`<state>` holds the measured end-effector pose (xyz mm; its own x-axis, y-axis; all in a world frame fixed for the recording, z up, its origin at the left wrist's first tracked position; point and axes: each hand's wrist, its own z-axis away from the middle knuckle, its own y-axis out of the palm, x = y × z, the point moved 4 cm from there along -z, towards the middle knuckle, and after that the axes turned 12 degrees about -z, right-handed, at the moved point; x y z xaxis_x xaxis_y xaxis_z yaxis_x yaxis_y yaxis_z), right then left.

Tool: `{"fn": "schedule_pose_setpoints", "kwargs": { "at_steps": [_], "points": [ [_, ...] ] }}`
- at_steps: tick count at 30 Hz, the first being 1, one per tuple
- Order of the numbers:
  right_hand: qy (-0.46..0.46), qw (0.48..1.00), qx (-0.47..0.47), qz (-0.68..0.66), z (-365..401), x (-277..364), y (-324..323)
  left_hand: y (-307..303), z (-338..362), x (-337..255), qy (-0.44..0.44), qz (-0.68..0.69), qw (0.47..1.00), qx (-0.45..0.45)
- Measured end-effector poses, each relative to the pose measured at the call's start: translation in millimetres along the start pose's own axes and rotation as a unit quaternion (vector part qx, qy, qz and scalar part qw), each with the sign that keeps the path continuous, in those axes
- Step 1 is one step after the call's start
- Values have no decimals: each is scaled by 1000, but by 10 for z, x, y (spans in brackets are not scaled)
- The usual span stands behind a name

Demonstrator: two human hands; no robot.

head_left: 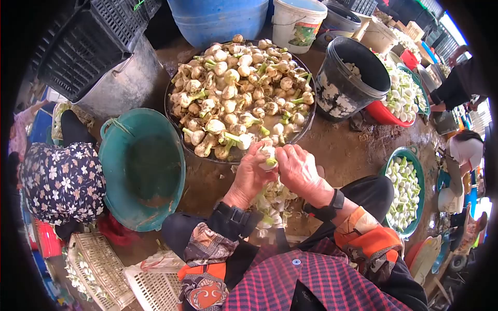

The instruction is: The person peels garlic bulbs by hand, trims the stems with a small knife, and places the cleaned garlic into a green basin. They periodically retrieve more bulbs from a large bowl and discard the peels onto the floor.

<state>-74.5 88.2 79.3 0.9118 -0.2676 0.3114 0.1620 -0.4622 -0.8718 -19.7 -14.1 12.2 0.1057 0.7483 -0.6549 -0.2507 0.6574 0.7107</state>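
In my left hand point(248, 177) is a garlic bulb point(268, 153), its cut green stem end turned toward me. The fingers are closed around it. Against the bulb's right side presses my right hand point(303, 172), its fingers curled and closed. Whatever is pinched in them is hidden. Just beyond both hands, soil-stained garlic bulbs point(233, 88) fill a wide round pan point(169, 116). Pale peel scraps point(275, 203) lie below my hands, between my legs.
At left stand a green tub point(106, 171) and a person in a flowered top point(62, 176). A black bucket point(332, 85) is beyond at right, near a green basin point(418, 207) of trimmed garlic. White plastic baskets point(155, 282) sit at lower left. Other people work at far right.
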Motion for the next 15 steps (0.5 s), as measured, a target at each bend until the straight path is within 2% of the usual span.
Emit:
{"fn": "schedule_pose_setpoints", "kwargs": {
  "at_steps": [2,5,6,7,9,11,12,13,14,15],
  "points": [
    [-15,1000,-6,2,-9,-89,-41,19,6,-20,-33,-26,999,3],
    [-19,1000,-16,-2,-56,-293,-92,137,37,-55,-9,-63,996,67],
    [-27,998,-50,-20,-100,-376,-145,135,18,-24,-12,-88,994,60],
    [-17,996,-80,-43,-137,-478,-162,164,16,-11,2,-111,992,64],
    [68,993,-86,-40,-184,-654,-113,217,34,-31,0,-137,990,46],
    [286,957,-26,-27,-13,-1070,266,108,4,-21,12,-108,992,64],
    [360,932,-9,-35,101,-1149,304,133,43,-51,6,-132,989,60],
    [330,933,140,1,258,-1211,501,111,55,-63,14,-163,985,46],
    [292,912,284,37,434,-1239,687,92,59,-77,21,-196,980,29],
    [272,887,374,5,554,-1132,725,80,77,-64,23,-226,974,12]
  ]
}}
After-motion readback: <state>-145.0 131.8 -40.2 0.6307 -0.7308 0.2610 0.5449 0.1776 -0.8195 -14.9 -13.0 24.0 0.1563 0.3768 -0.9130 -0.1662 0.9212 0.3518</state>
